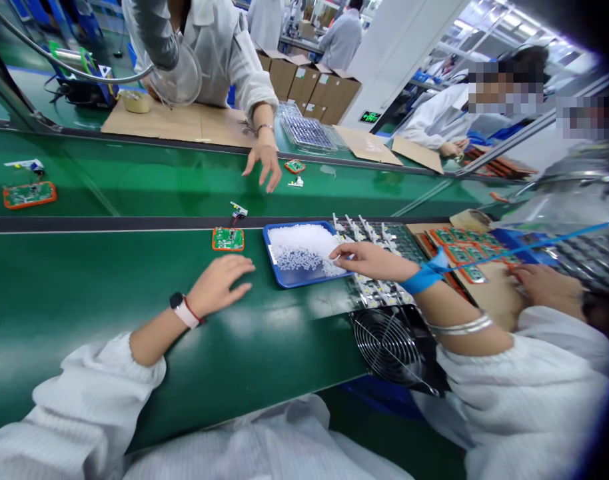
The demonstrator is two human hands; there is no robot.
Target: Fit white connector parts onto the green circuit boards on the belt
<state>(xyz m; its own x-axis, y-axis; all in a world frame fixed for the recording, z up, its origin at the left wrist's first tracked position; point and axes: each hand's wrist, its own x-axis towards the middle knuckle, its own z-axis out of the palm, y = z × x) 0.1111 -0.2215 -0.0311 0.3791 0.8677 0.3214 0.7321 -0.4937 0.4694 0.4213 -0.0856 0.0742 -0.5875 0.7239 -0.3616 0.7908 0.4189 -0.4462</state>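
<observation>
Pellets (304, 237), white and small, lie heaped in a blue tray (307, 275) on the green bench (264, 360), and we have our right hand (369, 261) over the tray's right side, thumb and fingers drawn together; we cannot tell whether they pinch anything. Our left hand (219, 283) is open, its fingers loosely extended near an orange-edged circuit board (228, 239) left of the tray. Across from us, a co-worker's hand (265, 163) hangs open above the green strip (184, 180).
</observation>
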